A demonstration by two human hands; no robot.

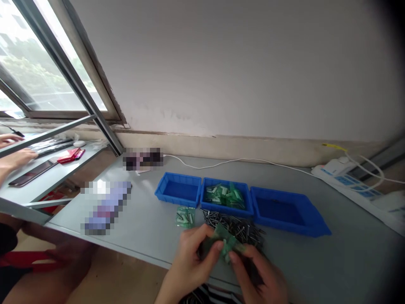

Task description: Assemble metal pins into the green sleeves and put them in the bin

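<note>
Between my two hands is a small green plastic bag (pixel 228 244), pinched from both sides near the table's front edge. My left hand (pixel 196 253) grips its left side with thumb and fingers. On the other side, my right hand (pixel 257 270) holds it the same way. What the bag contains is hard to make out. Just behind the hands lies a loose pile of dark metal screws or pins (pixel 236 226), partly hidden by them. Left of the pile, a flat green bag (pixel 185 217) with small pale pieces lies on the table.
Three blue trays stand in a row: a left tray (pixel 161 197), a middle tray (pixel 228 210) holding several green bags (pixel 223 194), and a right tray (pixel 316 228). A white power strip (pixel 367 198) lies at right. Another person's hands (pixel 19 158) are at the neighbouring table.
</note>
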